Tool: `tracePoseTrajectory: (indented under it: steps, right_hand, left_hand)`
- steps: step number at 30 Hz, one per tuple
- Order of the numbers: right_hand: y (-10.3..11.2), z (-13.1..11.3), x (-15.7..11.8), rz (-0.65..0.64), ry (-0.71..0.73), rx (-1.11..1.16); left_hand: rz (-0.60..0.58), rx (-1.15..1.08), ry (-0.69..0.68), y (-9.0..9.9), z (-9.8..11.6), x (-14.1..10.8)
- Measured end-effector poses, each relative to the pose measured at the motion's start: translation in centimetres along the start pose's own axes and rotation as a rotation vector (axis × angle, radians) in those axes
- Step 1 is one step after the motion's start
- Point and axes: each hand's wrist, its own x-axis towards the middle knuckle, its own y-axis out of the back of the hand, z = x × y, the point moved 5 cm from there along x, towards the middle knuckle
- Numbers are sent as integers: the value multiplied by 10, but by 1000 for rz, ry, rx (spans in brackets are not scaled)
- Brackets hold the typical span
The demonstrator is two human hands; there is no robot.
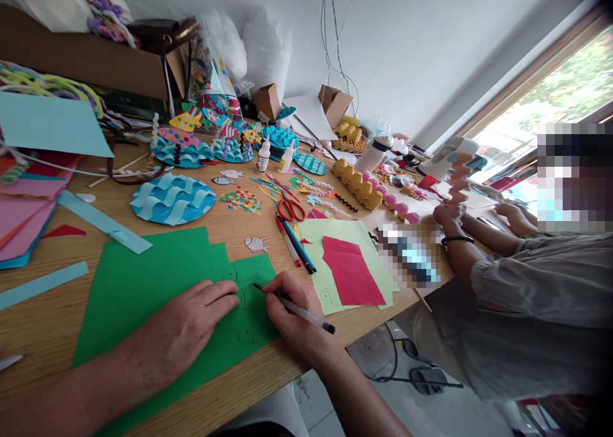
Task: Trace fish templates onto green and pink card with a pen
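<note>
A large sheet of green paper [158, 277] lies on the wooden table, with fish outlines drawn near its right edge. My left hand [191, 315] rests flat on this sheet, fingers stretched out beside the outlines. In my right hand [294, 309] is a pen [306, 315] with a clear barrel, its tip on the green paper by a drawn fish. Just above the sheet lies a small grey paper fish [257, 244]. To the right, a red paper piece [352, 271] overlaps a pale green sheet [330, 232], which also bears a drawn fish.
Red-handled scissors [291, 211], markers [290, 242], colourful paper bits [241, 199] and a blue wave-covered disc [173, 199] lie beyond the green sheet. Glue bottles [263, 156] stand farther back. Coloured paper [29, 220] is stacked at left. At right a co-worker [536, 296] holds a wavy pink strip [460, 178].
</note>
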Motion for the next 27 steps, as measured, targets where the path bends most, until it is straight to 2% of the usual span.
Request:
tracePoseTrajectory:
  steps: [27]
  right_hand:
    - [0, 1, 0, 3, 9, 9]
  left_hand:
    - [-5, -14, -13, 2, 1, 0]
